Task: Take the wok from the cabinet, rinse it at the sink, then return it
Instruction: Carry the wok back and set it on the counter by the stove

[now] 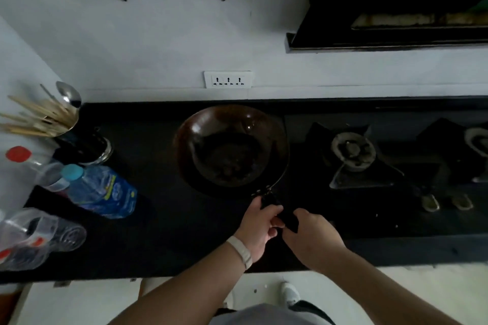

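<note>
I stand at a dark table and look down at my two hands and a wok (231,146). The wok sits mouth up near the middle of the table, left of a gas burner (353,152) and right of a blue bottle (101,191). Its bowl is round, dark and glossy, with rough dark patches at the bottom. A black handle (280,210) runs from the near right rim toward me, so the long axis goes from the far bowl to the near handle, slanting a little right.

Both hands are on that handle. My left hand (260,229), with a pale band on the wrist, wraps the part closest to the rim, fingers curled shut around it. My right hand (313,239) closes over the handle's near end. Each grip is pressed together on the handle, not spread.

I judge the wok to be stiff metal and fairly heavy, with the weight out in the bowl, far from my hands, so it will want to tip down when lifted. The handle is the place to hold it, close to the rivets. The shiny inside may be slick or greasy. No sink or cabinet is in view.
</note>
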